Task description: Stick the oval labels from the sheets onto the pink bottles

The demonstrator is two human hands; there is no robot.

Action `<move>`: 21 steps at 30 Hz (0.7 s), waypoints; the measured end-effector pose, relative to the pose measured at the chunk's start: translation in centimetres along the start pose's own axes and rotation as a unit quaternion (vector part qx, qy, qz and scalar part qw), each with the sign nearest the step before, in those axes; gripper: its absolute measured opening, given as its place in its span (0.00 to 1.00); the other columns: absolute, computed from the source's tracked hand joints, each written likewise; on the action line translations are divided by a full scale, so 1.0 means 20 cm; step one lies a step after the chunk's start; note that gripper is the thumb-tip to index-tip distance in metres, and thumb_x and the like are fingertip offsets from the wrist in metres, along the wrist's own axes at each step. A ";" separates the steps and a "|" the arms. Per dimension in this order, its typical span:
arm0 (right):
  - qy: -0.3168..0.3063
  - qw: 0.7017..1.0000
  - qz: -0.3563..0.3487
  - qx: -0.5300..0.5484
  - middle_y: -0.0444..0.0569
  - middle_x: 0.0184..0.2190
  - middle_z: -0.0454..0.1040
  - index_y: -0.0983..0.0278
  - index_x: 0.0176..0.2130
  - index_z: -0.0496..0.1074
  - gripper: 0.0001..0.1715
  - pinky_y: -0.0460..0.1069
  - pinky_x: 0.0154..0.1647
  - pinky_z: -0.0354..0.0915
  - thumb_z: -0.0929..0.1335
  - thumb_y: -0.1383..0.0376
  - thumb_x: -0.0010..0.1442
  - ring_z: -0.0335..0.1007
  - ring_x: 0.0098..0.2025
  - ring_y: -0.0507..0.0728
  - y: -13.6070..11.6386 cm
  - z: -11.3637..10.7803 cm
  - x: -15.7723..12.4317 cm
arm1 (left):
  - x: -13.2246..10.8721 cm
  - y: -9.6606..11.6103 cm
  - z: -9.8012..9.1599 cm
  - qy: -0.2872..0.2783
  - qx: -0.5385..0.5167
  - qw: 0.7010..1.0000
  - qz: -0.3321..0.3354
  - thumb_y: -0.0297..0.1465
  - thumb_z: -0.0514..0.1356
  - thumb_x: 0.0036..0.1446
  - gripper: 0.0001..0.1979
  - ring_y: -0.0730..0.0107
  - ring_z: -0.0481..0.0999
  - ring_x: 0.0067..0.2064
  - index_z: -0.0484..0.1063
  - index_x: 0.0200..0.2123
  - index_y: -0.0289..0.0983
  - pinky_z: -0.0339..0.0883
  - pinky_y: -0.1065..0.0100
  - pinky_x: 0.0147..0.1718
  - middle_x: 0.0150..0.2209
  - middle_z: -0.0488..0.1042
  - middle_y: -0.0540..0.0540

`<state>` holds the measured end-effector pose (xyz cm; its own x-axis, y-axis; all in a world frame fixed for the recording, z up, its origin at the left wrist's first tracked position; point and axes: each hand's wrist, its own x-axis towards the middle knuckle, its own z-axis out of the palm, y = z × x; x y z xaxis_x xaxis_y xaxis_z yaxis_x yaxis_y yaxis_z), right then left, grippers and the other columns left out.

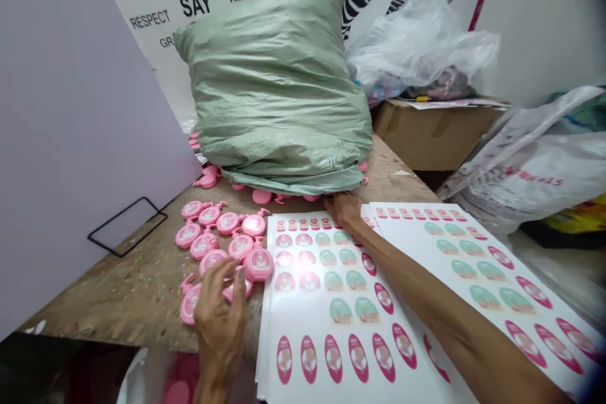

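Left hand (pixel 220 322) curled over pink pieces (pixel 258 264) | right hand (pixel 343 208) flat on sticker sheet (pixel 303 319) | poster (pixel 189 3): SAY, KEEP

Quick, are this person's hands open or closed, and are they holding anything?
Left hand: closed, fingers curled over a round pink plastic piece.
Right hand: open, resting on glossy white sticker sheets, holding nothing.
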<state>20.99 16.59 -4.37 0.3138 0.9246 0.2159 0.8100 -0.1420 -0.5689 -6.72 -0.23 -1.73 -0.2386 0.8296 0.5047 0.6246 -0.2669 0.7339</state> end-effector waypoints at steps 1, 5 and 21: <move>0.000 1.000 0.002 0.024 0.61 0.30 0.76 0.70 0.32 0.74 0.14 0.51 0.37 0.60 0.66 0.60 0.53 0.71 0.39 0.63 0.02 -0.02 -0.05 | -0.04 0.02 0.03 -0.028 -0.037 0.998 -0.041 0.38 0.57 0.59 0.12 0.62 0.74 0.43 0.73 0.40 0.37 0.68 0.64 0.42 0.41 0.75 0.43; -0.055 0.989 0.010 0.136 0.45 0.19 0.64 0.64 0.26 0.67 0.22 0.48 0.25 0.58 0.61 0.50 0.58 0.62 0.24 0.53 0.10 -0.13 -0.34 | -0.13 0.12 0.18 -0.159 -0.186 0.947 -0.210 0.42 0.57 0.58 0.15 0.65 0.75 0.34 0.74 0.35 0.36 0.70 0.65 0.35 0.31 0.75 0.45; -0.186 0.968 -0.117 0.124 0.44 0.21 0.67 0.63 0.27 0.68 0.06 0.47 0.25 0.57 0.66 0.62 0.52 0.63 0.24 0.53 -0.09 -0.38 -1.08 | -0.38 0.27 0.15 -0.245 -0.427 0.798 -0.348 0.41 0.60 0.57 0.25 0.56 0.70 0.55 0.66 0.56 0.39 0.69 0.62 0.48 0.58 0.66 0.38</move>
<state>16.52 -5.78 -2.07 -0.1018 0.9909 0.0883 0.6787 0.1340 -0.7221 0.61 -6.47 -2.95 0.1441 0.9588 -0.2448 -0.3162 0.2791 0.9067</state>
